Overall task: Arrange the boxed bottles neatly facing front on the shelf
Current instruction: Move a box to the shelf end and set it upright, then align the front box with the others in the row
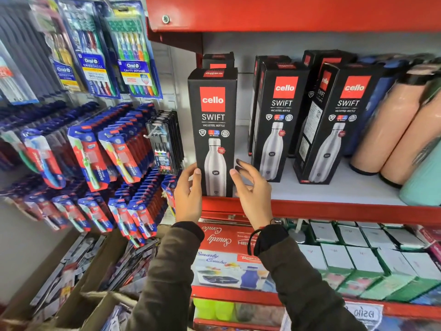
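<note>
Three black Cello Swift bottle boxes stand along the front of the white shelf (334,189), with more boxes behind them. The left box (213,130) stands upright at the shelf's front edge, its printed face towards me. My left hand (188,194) touches its lower left edge with thumb and fingers. My right hand (253,187) is at its lower right edge, fingers spread, thumb on the box. The middle box (276,120) faces front. The right box (334,123) is turned slightly, showing its left side.
Loose peach bottles (391,130) and a teal bottle (422,185) lean at the shelf's right. A red shelf lip (334,211) runs below the boxes. Toothbrush packs (95,151) hang on the left wall. Boxed goods (346,256) fill the shelf underneath.
</note>
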The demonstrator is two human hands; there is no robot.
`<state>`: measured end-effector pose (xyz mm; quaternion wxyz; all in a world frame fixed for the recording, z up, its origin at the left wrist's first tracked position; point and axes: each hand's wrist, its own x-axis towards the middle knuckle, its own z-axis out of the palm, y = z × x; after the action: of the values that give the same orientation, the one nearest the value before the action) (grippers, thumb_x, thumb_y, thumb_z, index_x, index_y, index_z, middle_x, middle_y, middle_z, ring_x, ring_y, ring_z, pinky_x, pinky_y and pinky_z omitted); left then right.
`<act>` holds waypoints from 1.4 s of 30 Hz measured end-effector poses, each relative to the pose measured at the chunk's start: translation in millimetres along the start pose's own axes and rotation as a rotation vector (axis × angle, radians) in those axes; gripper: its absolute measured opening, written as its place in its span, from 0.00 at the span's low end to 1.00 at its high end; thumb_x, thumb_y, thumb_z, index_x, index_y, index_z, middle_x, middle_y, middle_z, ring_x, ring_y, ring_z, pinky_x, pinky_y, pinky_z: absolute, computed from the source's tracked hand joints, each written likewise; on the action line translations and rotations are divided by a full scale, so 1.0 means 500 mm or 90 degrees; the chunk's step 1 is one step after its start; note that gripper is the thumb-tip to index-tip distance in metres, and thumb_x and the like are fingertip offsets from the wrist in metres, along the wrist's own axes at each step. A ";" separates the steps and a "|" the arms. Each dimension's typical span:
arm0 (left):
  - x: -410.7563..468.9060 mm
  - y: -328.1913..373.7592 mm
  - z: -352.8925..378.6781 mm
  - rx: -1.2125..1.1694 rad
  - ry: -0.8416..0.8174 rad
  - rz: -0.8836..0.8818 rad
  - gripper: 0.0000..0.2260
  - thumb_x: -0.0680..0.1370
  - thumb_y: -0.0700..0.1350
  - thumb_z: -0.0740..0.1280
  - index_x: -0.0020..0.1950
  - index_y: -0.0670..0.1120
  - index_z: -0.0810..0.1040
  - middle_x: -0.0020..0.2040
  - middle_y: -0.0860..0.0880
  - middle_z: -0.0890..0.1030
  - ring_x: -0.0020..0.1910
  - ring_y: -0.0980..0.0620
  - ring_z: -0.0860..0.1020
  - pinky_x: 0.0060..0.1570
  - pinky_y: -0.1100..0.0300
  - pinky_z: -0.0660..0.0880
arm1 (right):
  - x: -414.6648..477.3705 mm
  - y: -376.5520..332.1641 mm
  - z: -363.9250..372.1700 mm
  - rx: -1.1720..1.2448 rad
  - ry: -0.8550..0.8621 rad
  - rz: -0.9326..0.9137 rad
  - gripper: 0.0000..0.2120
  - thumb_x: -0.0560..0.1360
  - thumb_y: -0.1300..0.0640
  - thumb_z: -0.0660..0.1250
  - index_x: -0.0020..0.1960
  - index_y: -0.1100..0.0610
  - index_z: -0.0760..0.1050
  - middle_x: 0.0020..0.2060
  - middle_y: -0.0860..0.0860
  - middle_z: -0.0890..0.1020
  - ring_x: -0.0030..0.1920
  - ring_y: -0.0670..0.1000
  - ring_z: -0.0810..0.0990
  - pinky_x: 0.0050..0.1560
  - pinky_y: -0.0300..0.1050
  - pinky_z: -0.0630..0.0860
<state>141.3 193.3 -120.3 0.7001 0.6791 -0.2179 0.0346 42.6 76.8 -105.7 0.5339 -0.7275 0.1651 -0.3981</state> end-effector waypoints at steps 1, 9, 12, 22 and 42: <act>-0.010 0.001 0.009 0.009 0.043 0.027 0.10 0.83 0.52 0.61 0.63 0.54 0.76 0.58 0.60 0.78 0.55 0.74 0.74 0.57 0.70 0.70 | -0.001 0.001 -0.011 0.003 0.005 0.001 0.16 0.79 0.48 0.69 0.65 0.49 0.78 0.60 0.42 0.83 0.57 0.34 0.80 0.54 0.34 0.79; -0.097 0.029 0.107 0.010 0.253 0.168 0.11 0.83 0.46 0.61 0.66 0.50 0.71 0.62 0.52 0.74 0.58 0.59 0.72 0.62 0.65 0.67 | 0.018 0.011 -0.145 0.002 0.083 0.001 0.15 0.81 0.53 0.66 0.67 0.52 0.75 0.65 0.50 0.79 0.58 0.37 0.78 0.49 0.22 0.71; -0.122 0.053 0.163 -0.009 0.201 0.202 0.11 0.83 0.46 0.60 0.65 0.48 0.72 0.59 0.55 0.74 0.57 0.53 0.73 0.60 0.60 0.69 | 0.038 0.021 -0.182 0.017 0.100 0.013 0.16 0.81 0.55 0.65 0.69 0.52 0.73 0.68 0.51 0.76 0.64 0.44 0.77 0.53 0.22 0.71; -0.048 0.115 0.315 0.001 -0.062 0.093 0.22 0.86 0.43 0.53 0.80 0.44 0.57 0.80 0.50 0.60 0.79 0.58 0.58 0.74 0.73 0.52 | 0.138 0.037 -0.204 -0.054 0.058 0.051 0.24 0.84 0.52 0.59 0.78 0.57 0.62 0.76 0.54 0.67 0.76 0.52 0.65 0.69 0.37 0.57; -0.015 0.099 0.308 -0.063 -0.050 -0.112 0.16 0.85 0.48 0.56 0.71 0.48 0.71 0.61 0.57 0.73 0.62 0.59 0.70 0.58 0.73 0.60 | 0.117 0.047 -0.222 -0.040 0.047 0.057 0.19 0.82 0.51 0.63 0.72 0.54 0.72 0.66 0.51 0.80 0.63 0.40 0.75 0.64 0.35 0.68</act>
<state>77.8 50.1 -79.4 0.7241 0.6610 -0.1858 -0.0645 0.0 -42.4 -90.7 0.5216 -0.7208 0.2295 -0.3946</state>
